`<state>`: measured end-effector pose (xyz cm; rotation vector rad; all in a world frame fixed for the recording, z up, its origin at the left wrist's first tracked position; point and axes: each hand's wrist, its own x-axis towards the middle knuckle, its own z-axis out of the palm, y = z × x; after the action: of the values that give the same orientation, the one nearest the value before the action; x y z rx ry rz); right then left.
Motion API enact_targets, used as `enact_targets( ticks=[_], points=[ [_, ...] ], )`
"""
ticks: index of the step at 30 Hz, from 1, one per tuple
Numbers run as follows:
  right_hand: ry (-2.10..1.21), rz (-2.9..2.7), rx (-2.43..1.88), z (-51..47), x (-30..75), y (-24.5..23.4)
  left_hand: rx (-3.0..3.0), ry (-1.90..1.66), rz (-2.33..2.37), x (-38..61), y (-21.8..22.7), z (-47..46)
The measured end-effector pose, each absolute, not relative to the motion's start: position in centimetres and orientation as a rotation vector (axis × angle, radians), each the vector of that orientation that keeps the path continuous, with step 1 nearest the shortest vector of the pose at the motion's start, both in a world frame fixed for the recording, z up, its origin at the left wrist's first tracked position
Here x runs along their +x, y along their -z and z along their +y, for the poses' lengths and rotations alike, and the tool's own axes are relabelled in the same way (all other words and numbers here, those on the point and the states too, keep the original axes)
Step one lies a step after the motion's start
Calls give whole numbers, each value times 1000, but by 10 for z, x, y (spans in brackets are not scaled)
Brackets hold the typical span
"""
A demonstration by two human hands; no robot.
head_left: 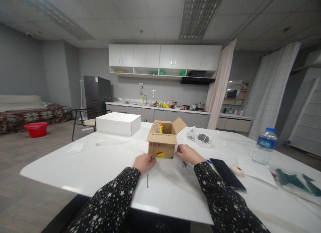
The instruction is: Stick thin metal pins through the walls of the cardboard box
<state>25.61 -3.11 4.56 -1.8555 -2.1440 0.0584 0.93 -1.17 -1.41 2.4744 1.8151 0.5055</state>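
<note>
A small open cardboard box [162,150] stands on the white table in front of me, its flaps spread. My left hand [144,162] is by its lower left corner, fingers drawn together; whatever they may hold is hidden. Close to the box's right side is my right hand [188,154], its fingers curled and closed, and I cannot make out what is in them. Beneath that hand lies a clear plastic bag [185,165] with small dark pieces inside. A thin metal nail or screw [147,181] rests on the table just below my left hand.
A white box [118,123] stands at the back left. Behind the right hand is a clear tray [206,140] with a white cabled device. To the right are a black phone or tablet [227,174], a round pale object [237,170], a water bottle [265,147] and a green packet [296,181].
</note>
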Motion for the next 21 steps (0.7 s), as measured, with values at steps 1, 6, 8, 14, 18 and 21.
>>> enact_targets(
  ticks=[1,6,8,14,18,21],
  points=[
    [-43,-2175,-1838,-35,250,-46,2473,-510,1817,9,14,-12],
    [30,-2342,-1612,-56,212,-40,2474,-523,1812,12,16,-11],
    [8,-2410,-1476,-64,196,-34,2474,-521,1806,13,14,-11],
    [-39,-2576,-1209,-82,165,-19,2480,-468,1811,15,11,-11],
    [-49,-2613,-1259,-84,162,-17,2475,-504,1792,15,14,-8],
    [-53,-2612,-1332,-81,167,-17,2479,-522,1793,15,16,-6]
  ],
)
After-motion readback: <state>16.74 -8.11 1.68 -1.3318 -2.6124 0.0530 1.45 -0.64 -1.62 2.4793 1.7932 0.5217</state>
